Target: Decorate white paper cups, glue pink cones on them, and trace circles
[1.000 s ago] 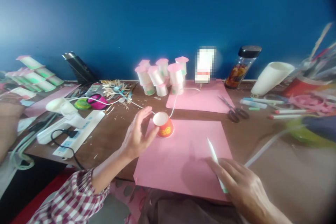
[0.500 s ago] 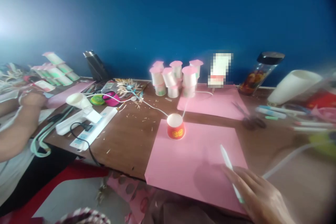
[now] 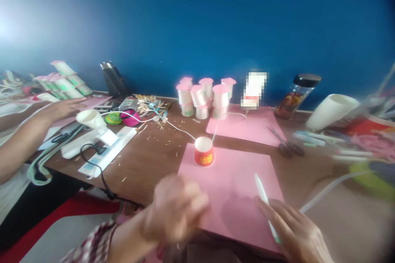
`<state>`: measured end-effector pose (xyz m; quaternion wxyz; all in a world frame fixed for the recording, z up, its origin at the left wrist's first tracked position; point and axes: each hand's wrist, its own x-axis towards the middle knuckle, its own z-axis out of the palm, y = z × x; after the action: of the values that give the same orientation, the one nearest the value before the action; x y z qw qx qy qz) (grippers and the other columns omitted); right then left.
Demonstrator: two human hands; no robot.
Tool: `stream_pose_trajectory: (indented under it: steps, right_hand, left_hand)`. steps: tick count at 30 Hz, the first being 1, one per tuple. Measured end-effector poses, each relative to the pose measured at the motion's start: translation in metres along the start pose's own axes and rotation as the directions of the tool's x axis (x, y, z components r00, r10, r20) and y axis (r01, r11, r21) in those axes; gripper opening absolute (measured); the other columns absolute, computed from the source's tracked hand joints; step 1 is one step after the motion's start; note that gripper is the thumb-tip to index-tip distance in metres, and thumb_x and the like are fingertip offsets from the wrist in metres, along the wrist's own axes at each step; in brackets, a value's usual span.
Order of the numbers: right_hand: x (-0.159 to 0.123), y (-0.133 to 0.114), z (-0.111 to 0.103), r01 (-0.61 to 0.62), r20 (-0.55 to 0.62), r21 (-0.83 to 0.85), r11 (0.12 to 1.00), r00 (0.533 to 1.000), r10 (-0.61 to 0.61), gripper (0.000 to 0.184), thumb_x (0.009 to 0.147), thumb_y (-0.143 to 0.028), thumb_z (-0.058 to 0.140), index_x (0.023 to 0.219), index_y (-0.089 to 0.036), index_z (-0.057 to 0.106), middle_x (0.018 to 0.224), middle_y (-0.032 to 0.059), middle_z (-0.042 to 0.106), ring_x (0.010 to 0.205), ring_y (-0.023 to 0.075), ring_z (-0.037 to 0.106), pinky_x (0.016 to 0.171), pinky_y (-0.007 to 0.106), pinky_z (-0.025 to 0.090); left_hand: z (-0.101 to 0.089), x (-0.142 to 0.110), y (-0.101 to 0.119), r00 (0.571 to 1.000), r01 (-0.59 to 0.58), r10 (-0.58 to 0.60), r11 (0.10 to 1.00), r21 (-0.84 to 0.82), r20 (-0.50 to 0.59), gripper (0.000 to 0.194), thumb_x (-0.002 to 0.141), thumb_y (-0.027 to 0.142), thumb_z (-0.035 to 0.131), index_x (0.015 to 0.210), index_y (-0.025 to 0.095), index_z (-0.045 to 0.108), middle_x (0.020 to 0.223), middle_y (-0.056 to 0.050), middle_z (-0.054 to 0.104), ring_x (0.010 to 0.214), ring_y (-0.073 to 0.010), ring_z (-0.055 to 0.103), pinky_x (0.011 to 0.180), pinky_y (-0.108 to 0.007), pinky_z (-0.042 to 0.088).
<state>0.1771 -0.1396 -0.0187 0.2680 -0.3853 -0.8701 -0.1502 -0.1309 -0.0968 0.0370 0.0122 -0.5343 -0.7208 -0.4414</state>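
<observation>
A pink sheet of paper (image 3: 234,189) lies at the table's front edge. On its back left part a red paper cup (image 3: 204,157) with yellow marks stands with its white opening upward. My right hand (image 3: 298,230) is at the sheet's right side, its fingers closed on a white pen (image 3: 262,189) that points away from me. Motion smears my left hand (image 3: 177,209) over the sheet's front left corner; the fingers look curled, but whether they hold anything cannot be made out.
Behind stand stacked cups with pink tops (image 3: 202,98), a second pink sheet (image 3: 247,129), scissors (image 3: 285,144) and a jar (image 3: 296,96). At left are a power strip (image 3: 108,154), cables and a co-worker's arm (image 3: 33,131). Pens (image 3: 311,137) and a white cup (image 3: 333,111) are at right.
My left hand has come into view from below, over the sheet's left side. My right hand stays by the pen. The co-worker's hand has reached forward. The view has shifted slightly.
</observation>
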Motion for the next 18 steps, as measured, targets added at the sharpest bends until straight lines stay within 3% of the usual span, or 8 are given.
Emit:
stream_pose_trajectory:
  steps: [2,4,6,8,12,15,18]
  right_hand:
    - [-0.001,0.000,0.000,-0.012,0.020,-0.007,1.000,1.000,0.012,0.038,0.089,-0.011,0.036,0.115,-0.016,0.062,0.090,0.0074,0.072,0.083,0.0181,0.068,0.071,0.027,0.053]
    - [-0.003,0.000,0.001,-0.015,0.032,0.001,1.000,0.999,0.015,0.040,0.086,-0.012,0.037,0.118,-0.016,0.062,0.091,0.0081,0.072,0.083,0.0186,0.068,0.072,0.026,0.053]
    - [-0.006,0.001,0.003,-0.011,0.041,0.010,1.000,0.999,0.011,0.042,0.085,-0.012,0.037,0.119,-0.016,0.061,0.092,0.0085,0.072,0.084,0.0189,0.068,0.075,0.027,0.052]
    - [-0.008,0.002,0.004,-0.007,0.052,0.017,1.000,0.999,0.006,0.042,0.085,-0.013,0.037,0.121,-0.015,0.060,0.094,0.0086,0.072,0.085,0.0192,0.068,0.076,0.027,0.052]
    - [-0.011,0.003,0.006,-0.011,0.074,0.022,1.000,0.997,0.009,0.044,0.086,-0.013,0.038,0.126,-0.016,0.055,0.096,0.0084,0.072,0.085,0.0189,0.068,0.076,0.026,0.051]
    - [-0.010,0.003,0.005,-0.003,0.080,0.007,1.000,0.997,0.002,0.045,0.085,-0.013,0.038,0.126,-0.015,0.054,0.095,0.0087,0.072,0.084,0.0193,0.068,0.074,0.027,0.051]
    - [-0.009,0.004,0.003,0.014,0.084,-0.006,1.000,0.996,-0.013,0.045,0.085,-0.012,0.038,0.126,-0.016,0.055,0.094,0.0083,0.072,0.082,0.0190,0.068,0.074,0.027,0.052]
  left_hand:
    - [0.003,0.015,-0.002,0.973,-0.164,0.178,0.982,-0.099,0.150,0.036,0.072,0.047,0.068,0.098,0.022,0.062,0.088,-0.006,0.065,0.081,-0.0239,0.064,0.072,-0.037,0.058]
    - [0.013,0.028,-0.004,0.896,-0.288,0.337,0.937,-0.199,0.290,0.066,0.061,0.051,0.077,0.115,0.021,0.053,0.110,-0.010,0.062,0.100,-0.0277,0.061,0.086,-0.044,0.053]
    - [0.028,0.034,-0.005,0.845,-0.298,0.375,0.922,-0.246,0.381,0.085,0.056,0.052,0.080,0.127,0.022,0.044,0.123,-0.014,0.057,0.113,-0.0318,0.055,0.093,-0.049,0.048]
    - [0.042,0.037,-0.004,0.824,-0.240,0.361,0.921,-0.308,0.437,0.087,0.058,0.047,0.081,0.130,0.023,0.040,0.128,-0.014,0.055,0.116,-0.0324,0.053,0.096,-0.050,0.045]
    - [0.052,0.046,-0.006,0.838,-0.036,0.275,0.890,-0.454,0.472,0.052,0.070,0.036,0.073,0.116,0.023,0.053,0.115,-0.008,0.063,0.103,-0.0248,0.062,0.088,-0.041,0.052]
    - [0.042,0.065,-0.016,0.890,0.061,0.184,0.860,-0.507,0.418,0.053,0.069,0.038,0.074,0.115,0.021,0.054,0.113,-0.009,0.064,0.101,-0.0246,0.063,0.085,-0.040,0.054]
    - [0.027,0.078,-0.029,0.932,0.024,0.159,0.870,-0.493,0.326,0.056,0.066,0.037,0.077,0.115,0.020,0.055,0.114,-0.009,0.064,0.101,-0.0251,0.064,0.085,-0.041,0.054]
